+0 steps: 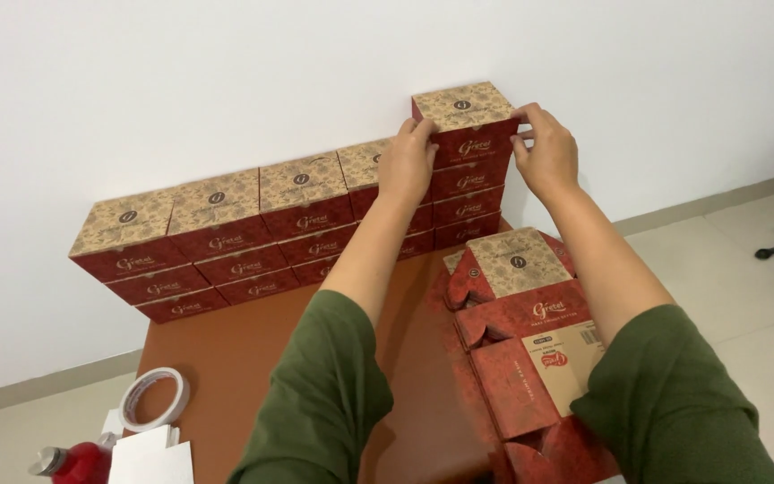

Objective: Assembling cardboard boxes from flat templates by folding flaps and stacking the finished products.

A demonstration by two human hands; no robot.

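Both hands (408,161) (546,151) grip topmost cardboard box (466,121) (patterned, cubic)

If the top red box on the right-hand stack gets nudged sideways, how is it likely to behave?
The top box looks like folded cardboard, so probably light and fairly stiff. It sits on the tallest stack, above the neighbouring row, so it would likely slide off rather than roll. The left hand and right hand grip its sides.
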